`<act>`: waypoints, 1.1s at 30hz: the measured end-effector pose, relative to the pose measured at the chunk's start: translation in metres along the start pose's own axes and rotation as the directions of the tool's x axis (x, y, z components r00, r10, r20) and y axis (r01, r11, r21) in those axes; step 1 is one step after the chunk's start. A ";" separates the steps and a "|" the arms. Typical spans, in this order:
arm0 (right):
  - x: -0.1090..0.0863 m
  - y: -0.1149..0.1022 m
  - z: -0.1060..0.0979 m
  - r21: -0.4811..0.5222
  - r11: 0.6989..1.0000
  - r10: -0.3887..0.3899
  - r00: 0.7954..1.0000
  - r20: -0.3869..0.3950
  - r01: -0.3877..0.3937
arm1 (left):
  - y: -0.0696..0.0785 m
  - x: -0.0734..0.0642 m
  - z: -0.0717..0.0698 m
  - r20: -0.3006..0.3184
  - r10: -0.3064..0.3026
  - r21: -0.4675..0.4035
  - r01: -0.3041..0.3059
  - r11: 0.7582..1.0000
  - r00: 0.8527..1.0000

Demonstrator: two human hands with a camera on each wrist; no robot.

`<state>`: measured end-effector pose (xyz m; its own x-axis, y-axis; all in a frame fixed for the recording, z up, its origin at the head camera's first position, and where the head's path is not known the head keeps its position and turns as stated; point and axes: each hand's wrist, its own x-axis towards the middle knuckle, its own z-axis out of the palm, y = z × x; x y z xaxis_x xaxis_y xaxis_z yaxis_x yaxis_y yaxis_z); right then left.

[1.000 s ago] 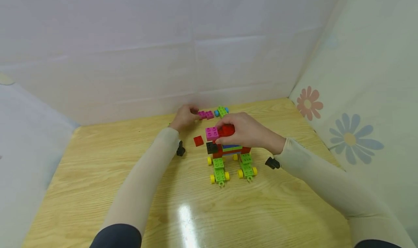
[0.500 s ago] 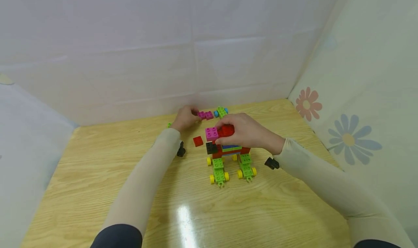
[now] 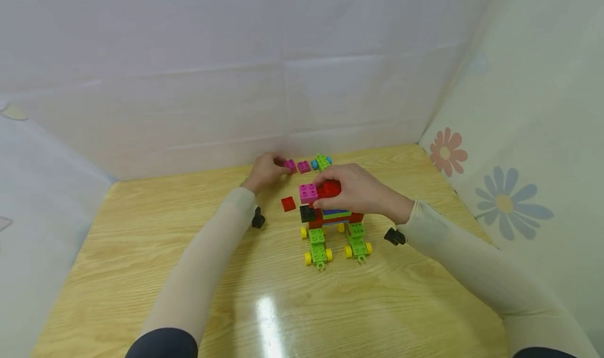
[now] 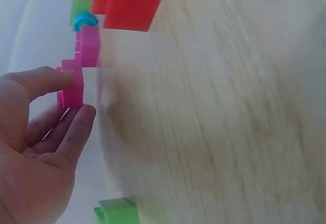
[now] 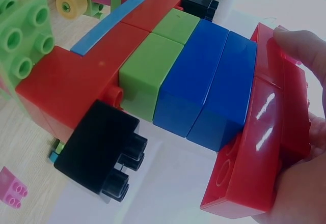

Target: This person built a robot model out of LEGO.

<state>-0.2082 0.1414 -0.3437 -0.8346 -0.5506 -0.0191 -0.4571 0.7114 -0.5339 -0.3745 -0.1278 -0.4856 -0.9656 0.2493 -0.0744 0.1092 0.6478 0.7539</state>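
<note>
At the back of the table my left hand (image 3: 266,170) pinches a pink toy building brick (image 4: 75,89) between thumb and fingers. A second pink brick (image 3: 304,166) lies just right of it, slightly apart. My right hand (image 3: 354,188) grips red bricks (image 5: 265,117) at the top of a built brick model. Below them in the right wrist view come blue bricks (image 5: 191,76), green bricks, then a red body (image 5: 86,81). A pink brick (image 3: 309,192) sits at the model's upper left, above a black brick (image 3: 307,213). Green wheeled bases (image 3: 318,245) with yellow wheels support it.
A loose red brick (image 3: 288,204) lies left of the model. A green piece with blue wheels (image 3: 322,162) stands behind it. Near my left wrist sits a green brick (image 4: 119,211). White fabric with printed flowers (image 3: 505,202) borders the wooden table (image 3: 155,232).
The pink brick in my left hand has come slightly leftward, opening a small gap to the second pink brick. My right hand keeps its hold on the red bricks, nearly still.
</note>
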 end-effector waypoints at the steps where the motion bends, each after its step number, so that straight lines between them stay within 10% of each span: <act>1: 0.000 0.000 0.000 -0.004 1.000 0.001 1.000 0.001 -0.001 | 0.000 -0.002 -0.002 -0.003 0.004 -0.009 -0.004 1.000 1.000; 16: -0.001 0.003 0.000 0.023 1.000 -0.005 1.000 0.000 0.005 | 0.024 -0.067 -0.028 -0.077 0.112 -0.177 -0.124 0.976 0.991; 33: 0.000 0.006 0.000 0.037 0.999 0.010 1.000 -0.014 -0.010 | 0.065 -0.159 -0.056 -0.138 0.169 -0.433 -0.212 0.876 0.976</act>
<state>-0.2104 0.1454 -0.3471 -0.8435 -0.5370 -0.0123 -0.4374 0.7000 -0.5645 -0.2268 -0.1655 -0.3887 -0.9565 0.2536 0.1442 0.1984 0.2032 0.9588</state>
